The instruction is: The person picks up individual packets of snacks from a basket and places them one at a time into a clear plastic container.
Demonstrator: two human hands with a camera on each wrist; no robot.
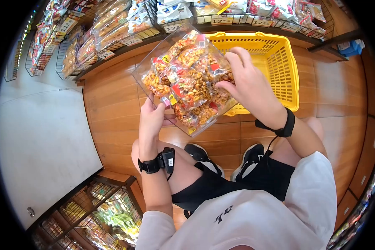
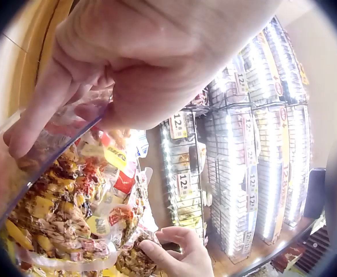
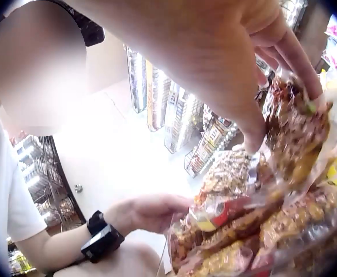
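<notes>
A clear plastic box (image 1: pixel 153 55) full of snack packets (image 1: pixel 191 88) is held tilted over the floor, in front of the person's knees. My left hand (image 1: pixel 151 118) grips its near left wall, thumb on one side and fingers on the other, as the left wrist view also shows. Across the box, my right hand (image 1: pixel 255 87) pinches one packet (image 3: pixel 298 135) of brown, nutty-looking pieces between thumb and fingers. That packet stands up at the box's right side in the right wrist view. Red and yellow labels show on several packets.
A yellow plastic basket (image 1: pixel 295 79) stands on the wooden-look floor (image 1: pixel 112 108), just beyond and right of the box. Wire shelves (image 1: pixel 141 35) of bagged goods with price tags run along the back. A white panel (image 1: pixel 46 133) lies at the left.
</notes>
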